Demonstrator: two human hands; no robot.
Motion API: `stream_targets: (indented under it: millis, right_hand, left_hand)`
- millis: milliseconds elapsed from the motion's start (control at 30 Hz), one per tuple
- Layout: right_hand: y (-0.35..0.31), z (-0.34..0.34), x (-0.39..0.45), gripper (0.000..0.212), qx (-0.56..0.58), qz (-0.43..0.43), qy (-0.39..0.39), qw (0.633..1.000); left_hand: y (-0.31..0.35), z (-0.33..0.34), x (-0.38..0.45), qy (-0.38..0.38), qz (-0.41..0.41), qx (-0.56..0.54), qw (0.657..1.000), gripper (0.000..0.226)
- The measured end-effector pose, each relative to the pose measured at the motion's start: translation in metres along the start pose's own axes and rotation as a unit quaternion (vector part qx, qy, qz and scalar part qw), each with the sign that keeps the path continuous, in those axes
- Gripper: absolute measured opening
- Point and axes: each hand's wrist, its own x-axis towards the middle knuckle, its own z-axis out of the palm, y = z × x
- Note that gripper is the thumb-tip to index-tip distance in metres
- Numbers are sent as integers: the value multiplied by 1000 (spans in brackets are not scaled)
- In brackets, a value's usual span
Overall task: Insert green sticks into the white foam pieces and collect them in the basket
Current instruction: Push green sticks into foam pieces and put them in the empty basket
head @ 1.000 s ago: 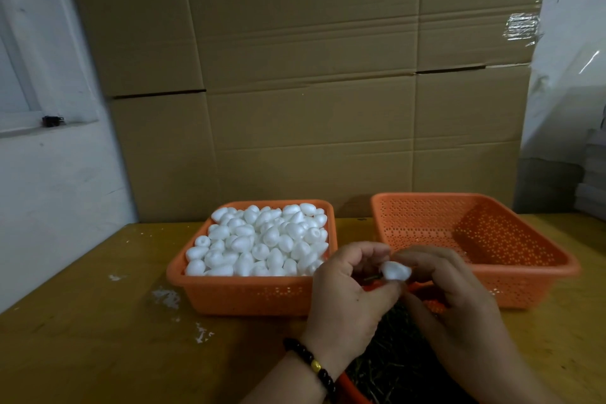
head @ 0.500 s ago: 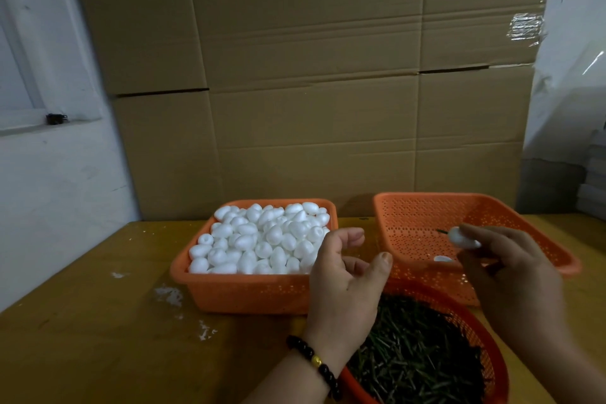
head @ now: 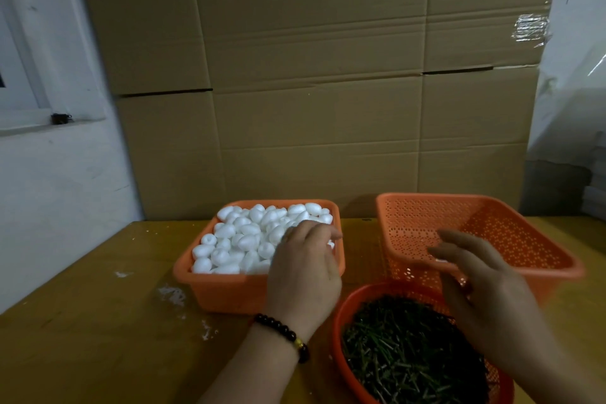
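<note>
Orange plastic dominates the head view: three containers stand on the yellow-brown tabletop. Under and ahead of the left hand sits a rectangular tub heaped with white foam pieces. That hand reaches over the tub's near right corner with its fingers bent down among the pieces; whether they pinch one cannot be told, since the fingertips are hidden by the hand's back. A dark beaded bracelet circles its wrist.

Ahead of the right hand lies the perforated basket, tilted so its far wall faces the camera. The right hand hovers above the basket's near rim with its fingers spread and relaxed, holding nothing; it is motion-blurred. A small white shape shows just beyond its fingers inside the basket, too hidden to identify.

Below and between the two hands stands a round orange bowl filled with green sticks; the right forearm crosses over its right side. The bowl's far rim comes up close to the basket's near wall and the tub's near right corner.

Between tub and basket runs a narrow strip of bare tabletop. Left of the left hand the tabletop is open out to its left edge by the white wall, marked only by white crumbs. Behind the containers stacked cardboard boxes close off the far edge.
</note>
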Motion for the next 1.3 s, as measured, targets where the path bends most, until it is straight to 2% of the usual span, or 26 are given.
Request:
stream_targets:
  millis: [67,133,167,300,400,500,800,1000,1100,1200,1300]
  right_hand:
    - [-10,-4,-2,31,-12,-51,-28,998]
    - [-18,-5,-4,23,-41,-93,-70,992]
    - [-20,-3,-5,26,-57,-103,-99,988]
    - [-20,5,-11,62,-119,-100,-211,965]
    - [-21,8,-13,66,-107,-100,-246,958]
    - [-19,9,-12,58,-102,-113,-245,958]
    - [-20,9,-8,35,-74,-114,-238,962]
    - [-23,8,-9,33,-76,-101,-220,967]
    - [-23,9,-10,34,-84,-101,-207,969]
    - [-24,8,-9,34,-92,-90,-200,971]
    - [-25,9,-10,35,-100,-88,-192,972]
  left_hand:
    - [-14,-8,6,-26,-31,100,994,24]
    - [-28,-15,11,-39,-93,153,983,25]
    - [-35,-18,12,-37,-118,167,978,27]
    - [-57,-30,17,-33,-194,190,962,38]
    - [-68,-34,17,-52,-230,197,952,45]
    - [-73,-35,18,-88,-252,200,943,47]
    - [-73,-29,16,-53,-222,207,951,45]
    - [-70,-27,18,10,-189,163,968,39]
    - [-63,-26,19,31,-174,105,979,33]
    - [-52,-24,18,67,-142,-6,988,24]
    - [-41,-20,17,62,-121,-79,988,27]
